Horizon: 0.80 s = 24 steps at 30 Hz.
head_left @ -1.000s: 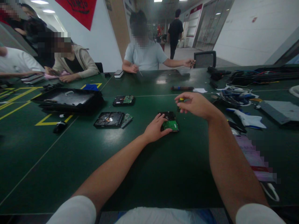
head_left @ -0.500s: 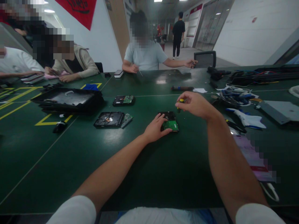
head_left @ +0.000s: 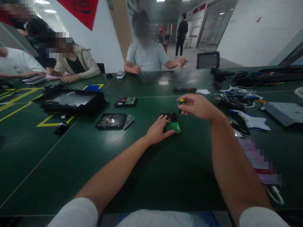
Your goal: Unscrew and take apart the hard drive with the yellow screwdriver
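Observation:
My left hand [head_left: 159, 130] lies over the left side of a hard drive [head_left: 174, 118], thumb at the near edge and fingers across the top, gripping it against the table. A green circuit board [head_left: 175, 127] shows on the drive's near half. Above the drive's far right corner, my right hand [head_left: 194, 106] is closed around a screwdriver [head_left: 182, 102] with a yellow-capped dark handle. Its shaft and tip cannot be made out. Left of my hands lie an opened drive casing [head_left: 110, 121] and a loose circuit board [head_left: 129, 121] touching its side.
Another hard drive [head_left: 125, 101] lies farther back. Stacked black trays [head_left: 71, 100] stand at the left. To the right are gloves [head_left: 251, 119], a bundle of cables [head_left: 240, 96], a grey metal box [head_left: 284, 112] and a phone [head_left: 258, 159]. A person [head_left: 148, 56] sits across the table.
My right hand has shifted slightly left with the screwdriver. My left hand and the hard drive stay put. The person opposite has drawn one hand inward.

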Each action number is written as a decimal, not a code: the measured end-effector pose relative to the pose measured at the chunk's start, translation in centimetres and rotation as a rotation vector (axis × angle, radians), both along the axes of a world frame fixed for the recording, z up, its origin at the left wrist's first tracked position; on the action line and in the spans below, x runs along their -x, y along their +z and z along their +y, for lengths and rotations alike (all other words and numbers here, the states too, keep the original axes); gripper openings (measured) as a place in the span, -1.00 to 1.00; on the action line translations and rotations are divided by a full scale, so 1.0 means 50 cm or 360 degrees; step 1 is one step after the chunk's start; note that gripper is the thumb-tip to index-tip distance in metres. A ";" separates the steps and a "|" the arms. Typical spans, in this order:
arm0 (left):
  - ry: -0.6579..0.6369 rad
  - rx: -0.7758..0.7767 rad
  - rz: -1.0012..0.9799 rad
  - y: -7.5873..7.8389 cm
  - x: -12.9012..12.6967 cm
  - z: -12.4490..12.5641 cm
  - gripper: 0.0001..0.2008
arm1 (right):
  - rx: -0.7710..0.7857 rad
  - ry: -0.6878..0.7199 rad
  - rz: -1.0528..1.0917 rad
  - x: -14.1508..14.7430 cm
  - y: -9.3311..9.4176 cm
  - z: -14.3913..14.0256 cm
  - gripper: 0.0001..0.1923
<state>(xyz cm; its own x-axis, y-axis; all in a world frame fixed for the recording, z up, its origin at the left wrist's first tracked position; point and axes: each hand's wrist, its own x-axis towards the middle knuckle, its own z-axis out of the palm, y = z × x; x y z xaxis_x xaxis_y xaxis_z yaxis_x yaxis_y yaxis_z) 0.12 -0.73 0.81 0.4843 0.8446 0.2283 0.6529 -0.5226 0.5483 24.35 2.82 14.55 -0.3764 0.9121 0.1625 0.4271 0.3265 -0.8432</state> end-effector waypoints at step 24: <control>0.0004 0.0011 -0.0016 -0.002 0.002 0.001 -0.34 | -0.0099 -0.0189 -0.0092 -0.002 0.003 0.003 -0.83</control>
<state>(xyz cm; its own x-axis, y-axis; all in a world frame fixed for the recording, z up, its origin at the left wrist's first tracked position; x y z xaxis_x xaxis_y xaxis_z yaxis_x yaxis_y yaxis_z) 0.04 -0.68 0.71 0.4800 0.8474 0.2270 0.6487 -0.5171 0.5584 24.46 2.99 14.70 -0.2768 0.9396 0.2011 0.5129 0.3215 -0.7960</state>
